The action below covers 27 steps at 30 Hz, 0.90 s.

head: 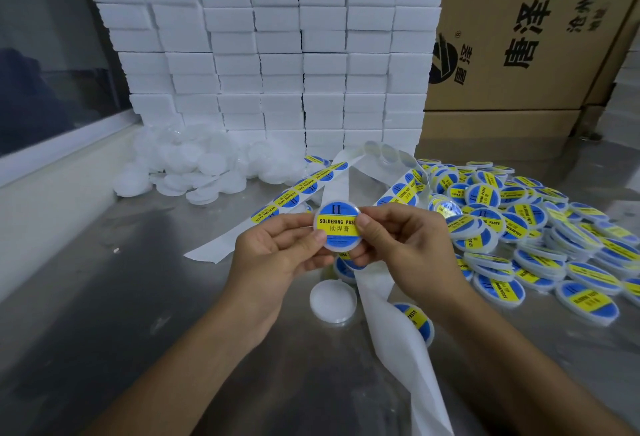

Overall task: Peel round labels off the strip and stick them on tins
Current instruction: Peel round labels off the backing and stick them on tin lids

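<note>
A round white tin point(337, 226) with a blue and yellow "SOLDERING PASTE" label on its face is held up above the table. My left hand point(277, 248) pinches its left edge, thumb on the front. My right hand point(398, 238) pinches its right edge, thumb on the label. The white backing strip point(304, 189) with round blue and yellow labels loops across the table behind the hands and trails toward me. A bare white tin point(333, 300) lies on the table just below the hands.
A heap of labelled tins point(519, 227) fills the right side of the steel table point(138, 297). Unlabelled white tins point(194, 165) are piled at the back left. Stacked white boxes point(277, 47) and a cardboard carton point(526, 30) form a wall behind.
</note>
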Available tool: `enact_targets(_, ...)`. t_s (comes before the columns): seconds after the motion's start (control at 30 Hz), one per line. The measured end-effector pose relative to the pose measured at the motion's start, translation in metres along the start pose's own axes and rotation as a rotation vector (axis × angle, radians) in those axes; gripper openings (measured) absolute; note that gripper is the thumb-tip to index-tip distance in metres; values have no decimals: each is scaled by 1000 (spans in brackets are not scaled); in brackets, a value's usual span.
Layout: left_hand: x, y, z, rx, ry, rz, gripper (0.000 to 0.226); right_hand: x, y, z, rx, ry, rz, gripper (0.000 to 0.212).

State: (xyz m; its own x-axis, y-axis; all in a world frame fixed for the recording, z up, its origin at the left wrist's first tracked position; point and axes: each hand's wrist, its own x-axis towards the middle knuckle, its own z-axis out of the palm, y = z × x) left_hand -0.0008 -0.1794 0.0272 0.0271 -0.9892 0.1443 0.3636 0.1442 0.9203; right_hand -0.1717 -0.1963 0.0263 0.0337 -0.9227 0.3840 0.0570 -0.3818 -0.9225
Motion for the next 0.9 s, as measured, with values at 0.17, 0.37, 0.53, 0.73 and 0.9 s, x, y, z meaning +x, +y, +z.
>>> enact_targets(0.17, 1, -4, 0, -2, 6, 0, 31, -2, 2, -2, -304, -12, -143, 31)
enact_targets(0.37, 1, -9, -3, -6, -7, -5, 33, -5, 2, -2, -641, -76, -459, 45)
enact_targets(0.53, 0, -16, 2, 154, -24, 59, 33, 3, -1, -16, -633, 32, -459, 31)
enact_targets(0.73, -6, -36, -2, 813, -123, 354, 38, 27, 12, -73, -761, 411, -249, 20)
enact_targets(0.9, -9, -35, -2, 1226, -343, 413, 52, 33, 34, -109, -1027, 593, -65, 28)
